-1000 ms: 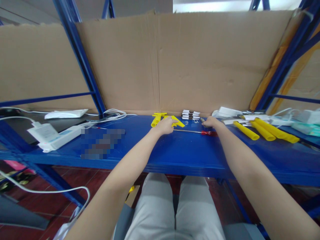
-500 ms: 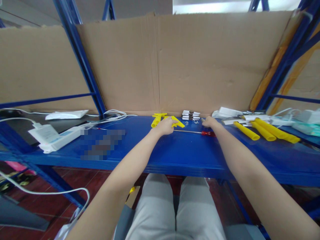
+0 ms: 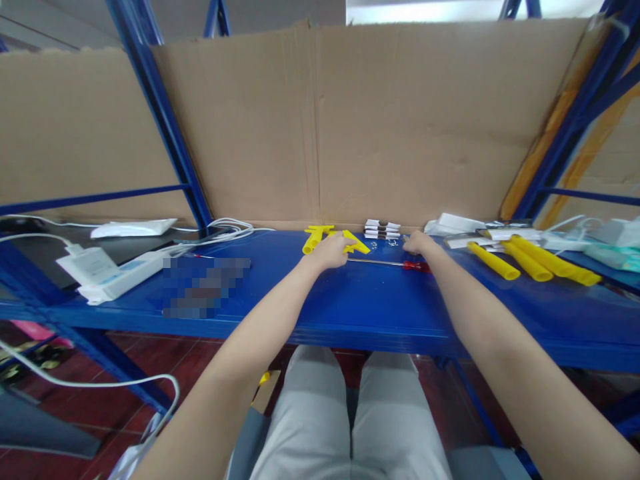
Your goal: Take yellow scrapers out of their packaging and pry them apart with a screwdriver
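My left hand [image 3: 331, 252] is closed around a yellow plastic part [image 3: 358, 244], whose angled end sticks out to the right of the fingers. Just behind it lies another yellow plastic part [image 3: 313, 240] with a tubular end. My right hand [image 3: 420, 244] reaches the shelf surface with its fingertips drawn together; whatever is between them is too small to make out. Left of those fingertips are several tiny loose screws [image 3: 393, 244]. A long screwdriver with a red handle [image 3: 414, 266] lies crosswise between my hands, its handle end close to my right wrist.
A stack of white-and-dark packets [image 3: 382, 230] stands at the back of the blue shelf [image 3: 370, 307]. Several yellow tubes [image 3: 494, 261] and white packages lie on the right. Leftward are a power strip [image 3: 125, 275] and white cables [image 3: 231, 230]. Cardboard [image 3: 400, 127] closes off the back.
Both hands stay in nearly the same places. The fingers of my right hand have shifted slightly at the shelf surface; the yellow part in my left hand has hardly moved.
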A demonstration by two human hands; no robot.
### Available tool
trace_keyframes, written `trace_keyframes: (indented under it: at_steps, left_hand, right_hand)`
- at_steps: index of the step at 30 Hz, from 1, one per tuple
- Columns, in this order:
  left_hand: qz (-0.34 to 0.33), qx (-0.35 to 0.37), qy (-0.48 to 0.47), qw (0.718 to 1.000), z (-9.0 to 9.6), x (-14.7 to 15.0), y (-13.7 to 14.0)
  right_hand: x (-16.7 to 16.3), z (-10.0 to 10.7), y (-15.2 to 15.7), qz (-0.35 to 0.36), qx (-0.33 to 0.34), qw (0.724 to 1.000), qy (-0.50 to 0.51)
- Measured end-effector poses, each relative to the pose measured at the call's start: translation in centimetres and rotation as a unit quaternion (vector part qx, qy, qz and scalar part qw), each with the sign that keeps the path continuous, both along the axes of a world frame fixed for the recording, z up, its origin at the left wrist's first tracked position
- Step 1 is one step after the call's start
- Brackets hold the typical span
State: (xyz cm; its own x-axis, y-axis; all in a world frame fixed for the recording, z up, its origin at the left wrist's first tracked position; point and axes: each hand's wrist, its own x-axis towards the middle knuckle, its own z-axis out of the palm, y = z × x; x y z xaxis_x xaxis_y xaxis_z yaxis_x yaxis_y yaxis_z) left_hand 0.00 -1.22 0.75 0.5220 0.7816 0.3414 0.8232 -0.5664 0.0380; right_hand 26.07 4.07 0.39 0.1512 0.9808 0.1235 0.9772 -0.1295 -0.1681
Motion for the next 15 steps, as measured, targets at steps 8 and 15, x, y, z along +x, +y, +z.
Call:
trace_keyframes:
  at_steps: [8,15]
  left_hand:
    - [-0.003,-0.003,-0.003,1.0,0.05,0.01,0.01]
    - [0.028,0.008,-0.006,1.0,0.67,-0.16,-0.35]
  right_hand:
    - [-0.25,0.41,-0.5,-0.014,-0.041,0.999,-0.006]
    - [-0.34,0.1,-0.19,0.007,-0.013,1.0,-0.002]
